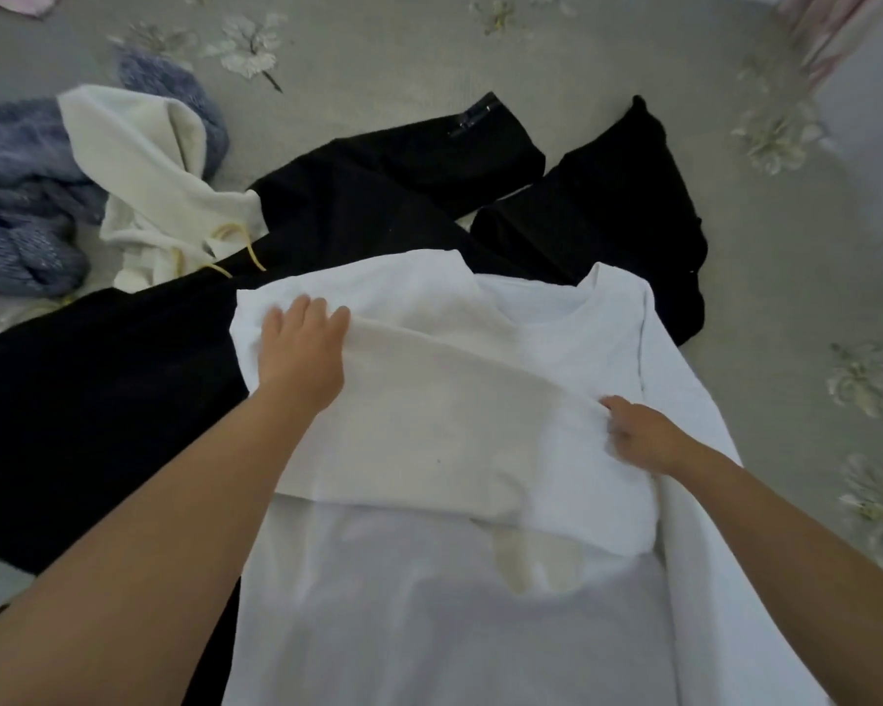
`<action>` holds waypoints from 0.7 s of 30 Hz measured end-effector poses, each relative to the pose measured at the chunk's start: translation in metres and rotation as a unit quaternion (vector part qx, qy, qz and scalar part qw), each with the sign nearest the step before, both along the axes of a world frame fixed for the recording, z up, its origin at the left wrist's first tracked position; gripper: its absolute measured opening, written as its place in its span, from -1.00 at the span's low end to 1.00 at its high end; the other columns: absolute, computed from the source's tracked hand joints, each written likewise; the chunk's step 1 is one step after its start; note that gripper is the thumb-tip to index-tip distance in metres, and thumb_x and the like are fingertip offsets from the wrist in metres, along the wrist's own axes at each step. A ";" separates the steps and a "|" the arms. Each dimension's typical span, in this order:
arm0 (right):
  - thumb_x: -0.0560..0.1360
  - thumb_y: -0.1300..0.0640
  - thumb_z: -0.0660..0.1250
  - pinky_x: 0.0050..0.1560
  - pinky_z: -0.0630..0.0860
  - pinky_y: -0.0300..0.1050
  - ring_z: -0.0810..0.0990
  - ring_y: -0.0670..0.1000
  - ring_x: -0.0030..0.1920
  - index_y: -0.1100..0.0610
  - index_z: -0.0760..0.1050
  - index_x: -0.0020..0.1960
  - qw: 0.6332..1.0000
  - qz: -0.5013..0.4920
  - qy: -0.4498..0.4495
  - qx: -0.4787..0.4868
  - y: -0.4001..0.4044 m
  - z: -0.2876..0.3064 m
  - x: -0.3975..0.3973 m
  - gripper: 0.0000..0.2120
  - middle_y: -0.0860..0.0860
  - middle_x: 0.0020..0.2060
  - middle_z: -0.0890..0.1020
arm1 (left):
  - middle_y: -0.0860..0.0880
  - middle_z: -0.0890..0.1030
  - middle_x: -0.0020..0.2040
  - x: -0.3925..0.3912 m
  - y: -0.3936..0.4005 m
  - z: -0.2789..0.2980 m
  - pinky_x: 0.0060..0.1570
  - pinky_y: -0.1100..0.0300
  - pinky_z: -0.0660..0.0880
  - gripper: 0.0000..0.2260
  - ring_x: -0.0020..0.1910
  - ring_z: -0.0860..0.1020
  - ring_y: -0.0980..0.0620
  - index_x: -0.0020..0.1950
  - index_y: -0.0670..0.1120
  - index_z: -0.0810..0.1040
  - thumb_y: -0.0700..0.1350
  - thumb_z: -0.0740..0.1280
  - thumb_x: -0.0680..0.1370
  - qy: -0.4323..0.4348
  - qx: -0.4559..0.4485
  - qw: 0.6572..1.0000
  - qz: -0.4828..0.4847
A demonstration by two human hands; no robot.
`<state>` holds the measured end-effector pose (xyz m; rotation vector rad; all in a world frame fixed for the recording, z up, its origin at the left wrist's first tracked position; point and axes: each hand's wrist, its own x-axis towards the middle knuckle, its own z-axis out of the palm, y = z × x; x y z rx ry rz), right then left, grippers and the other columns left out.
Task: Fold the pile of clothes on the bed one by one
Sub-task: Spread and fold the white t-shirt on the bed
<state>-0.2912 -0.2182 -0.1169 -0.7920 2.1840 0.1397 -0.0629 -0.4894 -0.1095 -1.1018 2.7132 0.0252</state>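
Folding white cotton T-shirt (480,578), spread front-down on grey flowered bed cover (480,53); sleeve side already turned over back. Left hand (302,349) flat, fingers (322,310) straight, pressing fold. Right hand (643,435) pinching fold edge, fingers (614,425) curled in cloth. Beyond fingers, unfolded: black trousers (378,196), cream drawstring hoodie (159,186), blue fluffy garment (21,196). Most of pile left.
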 end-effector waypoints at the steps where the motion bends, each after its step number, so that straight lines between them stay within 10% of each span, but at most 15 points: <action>1: 0.51 0.29 0.18 0.00 0.34 -0.17 0.50 0.14 0.13 0.16 0.32 0.29 0.999 -0.024 0.005 -0.024 0.003 -0.001 -0.003 -0.65 0.17 0.12 0.53 | -0.11 0.35 0.30 0.000 -0.005 -0.002 0.39 -0.02 0.01 -0.61 0.36 0.22 -0.11 0.35 -0.10 0.27 -0.23 0.11 0.51 -0.008 -0.010 1.000 0.009; 8: 0.45 0.25 0.17 -0.44 0.09 -0.14 0.49 0.19 -0.30 0.29 0.39 -0.27 0.934 -0.039 0.282 -0.217 -0.022 0.017 -0.016 -0.84 0.29 -0.33 0.55 | -0.15 0.50 0.07 -0.008 -0.028 0.012 0.00 0.03 0.33 -0.79 0.09 0.44 -0.15 0.16 -0.13 0.44 -0.19 0.13 0.55 -0.062 -0.084 0.994 0.021; 12: 0.44 0.29 0.17 0.03 0.29 -0.02 0.40 0.18 0.15 0.24 0.37 0.18 0.951 0.001 0.305 -0.053 -0.043 0.006 -0.014 -0.69 0.20 0.11 0.49 | -0.19 0.39 0.16 -0.011 -0.022 0.012 0.16 -0.03 0.24 -0.70 0.17 0.33 -0.17 0.24 -0.16 0.34 -0.28 0.17 0.50 -0.020 -0.103 0.994 0.035; 17: 0.55 0.08 0.12 0.41 -0.10 0.18 -0.03 0.12 0.49 0.14 0.10 0.47 0.959 -0.010 0.263 -0.106 -0.034 -0.025 0.025 -0.48 0.12 0.48 0.09 | -0.37 0.51 0.16 0.010 0.023 0.001 0.10 -0.26 0.39 -0.67 0.16 0.47 -0.38 0.11 -0.33 0.52 -0.35 0.33 0.36 0.204 -0.059 0.976 -0.054; 21: 0.51 -0.22 -0.16 0.42 -0.20 0.14 -0.11 0.14 0.50 0.05 0.01 0.50 0.976 0.050 0.197 -0.073 -0.010 -0.049 0.062 -0.37 0.11 0.51 -0.03 | -0.36 0.37 0.32 0.057 0.045 -0.019 0.25 -0.23 0.27 -0.42 0.33 0.32 -0.36 0.29 -0.27 0.43 0.11 0.02 0.47 0.040 0.057 0.996 -0.053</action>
